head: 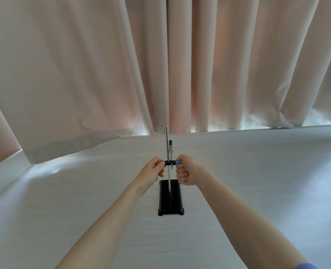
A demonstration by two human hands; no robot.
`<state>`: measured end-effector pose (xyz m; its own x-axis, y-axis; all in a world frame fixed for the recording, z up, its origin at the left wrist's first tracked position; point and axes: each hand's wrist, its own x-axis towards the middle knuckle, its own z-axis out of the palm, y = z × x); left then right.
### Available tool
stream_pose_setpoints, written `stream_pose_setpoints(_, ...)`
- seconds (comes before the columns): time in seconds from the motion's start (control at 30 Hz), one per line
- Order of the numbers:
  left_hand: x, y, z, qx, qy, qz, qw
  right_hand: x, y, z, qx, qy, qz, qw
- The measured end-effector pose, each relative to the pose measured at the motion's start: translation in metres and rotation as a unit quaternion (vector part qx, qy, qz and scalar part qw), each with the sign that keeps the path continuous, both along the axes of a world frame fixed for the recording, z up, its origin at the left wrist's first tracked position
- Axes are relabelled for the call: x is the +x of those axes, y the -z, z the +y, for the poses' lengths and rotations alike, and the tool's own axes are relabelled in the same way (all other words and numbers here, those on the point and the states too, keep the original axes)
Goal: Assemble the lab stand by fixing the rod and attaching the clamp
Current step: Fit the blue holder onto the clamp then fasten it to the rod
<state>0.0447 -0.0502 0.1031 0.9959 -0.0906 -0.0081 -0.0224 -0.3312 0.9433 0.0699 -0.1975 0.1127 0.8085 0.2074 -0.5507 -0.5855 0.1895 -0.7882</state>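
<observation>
Now the rod [168, 152] stands upright in the black base [171, 199] on the worktop [257, 181], so the step in hand seems to be fixing the clamp [170, 162]. The left hand [154, 171] has its fingers closed on the blue knob [162, 160] at one end. The right hand [186, 171] pinches the other blue knob [178, 162]. The clamp sits between both hands, above the base. Next, probably turning one knob tight while the other side holds steady.

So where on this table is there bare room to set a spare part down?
Bare table spreads right of the base and left of it up to the curtain hem. The crowded spot is around the rod, where the left hand and right hand pinch the clamp knobs.
</observation>
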Motion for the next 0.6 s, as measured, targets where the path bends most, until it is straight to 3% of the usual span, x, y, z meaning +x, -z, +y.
stream_pose_setpoints(0.13,-0.007,0.007,-0.005,-0.056,-0.038,0.02,0.998,-0.004,0.015,-0.001,-0.07,0.019,-0.067,0.995)
stream_pose_setpoints(0.23,-0.012,0.009,-0.013,-0.076,-0.058,-0.023,0.995,-0.007,0.028,0.001,-0.163,-0.017,-0.162,0.973)
stream_pose_setpoints(0.4,-0.008,0.0,-0.036,0.038,-0.115,-0.083,0.989,-0.015,0.046,0.007,-0.258,-0.148,-0.245,0.923)
stream_pose_setpoints(0.6,-0.004,-0.011,-0.032,0.14,-0.129,-0.152,0.97,-0.014,0.052,0.008,-0.348,-0.13,-0.34,0.864)
